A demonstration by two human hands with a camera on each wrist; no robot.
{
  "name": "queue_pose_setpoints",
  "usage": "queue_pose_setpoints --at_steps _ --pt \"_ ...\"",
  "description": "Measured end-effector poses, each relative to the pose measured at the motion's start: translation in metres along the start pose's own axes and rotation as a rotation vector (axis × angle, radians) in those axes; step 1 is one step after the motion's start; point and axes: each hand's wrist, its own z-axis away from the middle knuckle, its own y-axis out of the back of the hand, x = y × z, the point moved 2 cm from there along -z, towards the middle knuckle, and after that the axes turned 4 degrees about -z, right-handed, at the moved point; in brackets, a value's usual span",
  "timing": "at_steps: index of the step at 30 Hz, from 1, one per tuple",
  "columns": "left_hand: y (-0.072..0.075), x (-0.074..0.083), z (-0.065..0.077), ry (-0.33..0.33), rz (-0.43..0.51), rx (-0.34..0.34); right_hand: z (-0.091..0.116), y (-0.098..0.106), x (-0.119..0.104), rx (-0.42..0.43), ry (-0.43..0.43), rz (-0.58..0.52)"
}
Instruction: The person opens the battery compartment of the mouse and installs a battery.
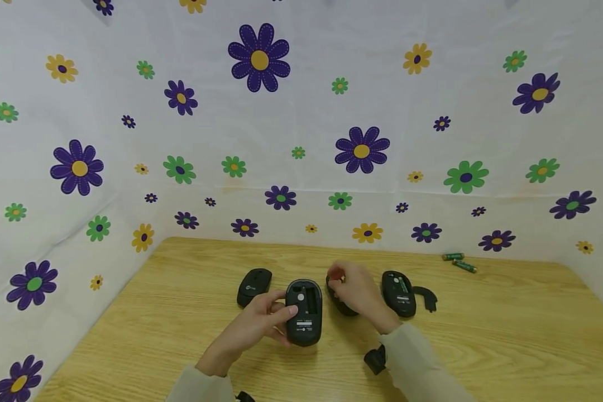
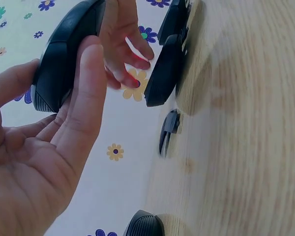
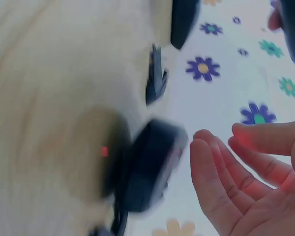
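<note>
My left hand (image 1: 258, 321) grips a black computer mouse (image 1: 304, 332) by its side, underside up, with its battery slot uncovered and no battery visible there. My right hand (image 1: 359, 290) is over another black mouse (image 1: 343, 304) and partly hides it. Its fingers (image 3: 206, 167) are loosely bent, with thumb and fingertips apart and nothing between them, in the right wrist view. Red light tints those fingers. Further right lies a third mouse (image 1: 399, 304), underside up, with a green battery (image 1: 403, 285) in its slot. Beside it is a black battery cover (image 1: 427, 296).
A fourth mouse (image 1: 254, 285) lies top side up at the left, behind my left hand. Two green batteries (image 1: 464, 266) lie near the table's back edge. Another small black cover (image 2: 168, 130) shows in the left wrist view. Flowered cloth (image 1: 301, 111) hangs around the wooden table (image 1: 130, 346).
</note>
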Motion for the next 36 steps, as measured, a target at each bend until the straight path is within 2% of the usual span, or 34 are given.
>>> queue_pose_setpoints --at_steps 10,16,23,28,36 --pt "-0.003 -0.001 0.000 0.014 -0.009 0.006 0.013 0.055 0.027 0.084 -0.025 0.010" --pt "-0.006 -0.002 -0.001 0.054 -0.003 0.011 0.020 0.080 0.048 0.098 -0.075 -0.010" --pt "-0.009 -0.001 -0.002 0.046 -0.013 0.010 0.026 0.112 0.066 0.078 -0.120 -0.058" --pt "-0.009 -0.001 -0.002 0.039 -0.012 0.009 0.030 0.128 0.075 0.093 -0.108 -0.052" --pt "-0.007 -0.003 -0.002 0.027 -0.004 -0.006 0.034 0.141 0.093 0.110 -0.132 -0.007"
